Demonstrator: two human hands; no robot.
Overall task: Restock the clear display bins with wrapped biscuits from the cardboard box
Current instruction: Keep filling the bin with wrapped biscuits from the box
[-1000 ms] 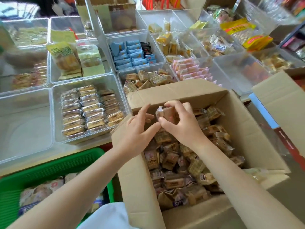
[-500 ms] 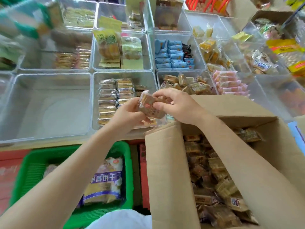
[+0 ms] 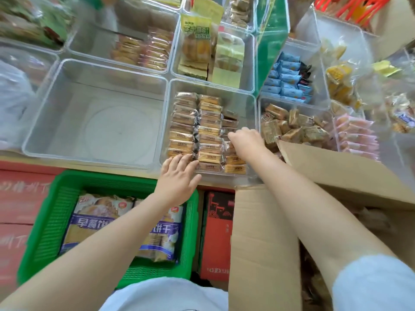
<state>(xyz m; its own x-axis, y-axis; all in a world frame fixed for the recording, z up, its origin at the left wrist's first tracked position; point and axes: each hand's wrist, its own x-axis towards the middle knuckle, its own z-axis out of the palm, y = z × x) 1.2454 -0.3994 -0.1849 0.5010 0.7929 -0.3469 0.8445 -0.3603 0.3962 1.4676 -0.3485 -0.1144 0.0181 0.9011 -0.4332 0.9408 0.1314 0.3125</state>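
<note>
A clear display bin (image 3: 246,102) holds rows of wrapped biscuits (image 3: 208,122) in brown and gold packs. My left hand (image 3: 177,176) reaches over the bin's front edge, and its straight fingers touch the front packs of the left row. My right hand (image 3: 246,139) is inside the bin over the right row. Its fingers curl down around wrapped biscuits that the back of the hand mostly hides. The open cardboard box (image 3: 265,232) stands at the lower right under my right forearm; its contents are barely visible.
An empty clear bin (image 3: 101,122) sits to the left of the biscuit bin. To the right, another bin (image 3: 292,129) holds square wrapped biscuits. Below the shelf stand a green basket (image 3: 51,221) with biscuit bags and a red carton (image 3: 217,232). More filled bins lie behind.
Both hands lifted a stack of wrapped biscuits from the box and carried it left into the bin. The left hand has let go and now touches the front row.
</note>
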